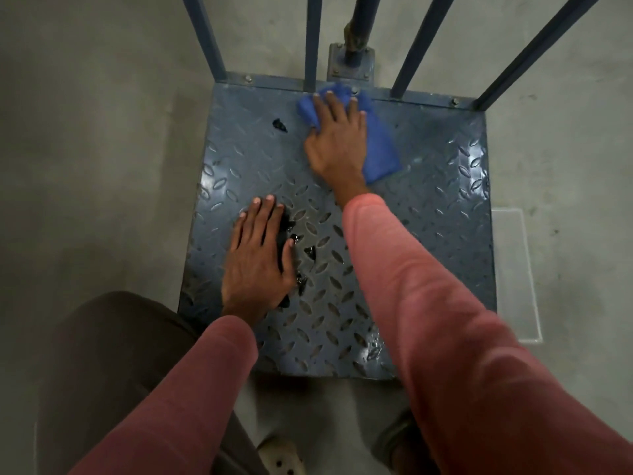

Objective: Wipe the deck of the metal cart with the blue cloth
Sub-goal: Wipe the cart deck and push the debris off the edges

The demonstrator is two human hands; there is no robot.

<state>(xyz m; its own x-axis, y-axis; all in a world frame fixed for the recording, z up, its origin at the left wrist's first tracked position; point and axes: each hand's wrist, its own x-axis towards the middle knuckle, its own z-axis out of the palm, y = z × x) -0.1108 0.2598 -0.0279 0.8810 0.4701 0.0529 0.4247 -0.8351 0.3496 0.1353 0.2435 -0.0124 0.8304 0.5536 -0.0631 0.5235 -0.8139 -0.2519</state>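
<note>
The metal cart's deck [428, 214] is a blue-grey tread plate with raised oval ribs, filling the middle of the view. My right hand [337, 138] lies flat on the blue cloth [378, 149], pressing it against the deck near the far edge, fingers spread. My left hand [258, 255] rests flat on the near left part of the deck, fingers apart and holding nothing. Black debris bits [301, 265] lie beside and partly under that hand. Another black bit [280, 125] lies near the far left.
Blue upright bars [313, 42] rise from the deck's far edge, with a bolted post base [350, 65] behind them. Grey concrete floor [96, 132] surrounds the cart. My knee [113, 354] and shoes [281, 455] are at the near edge.
</note>
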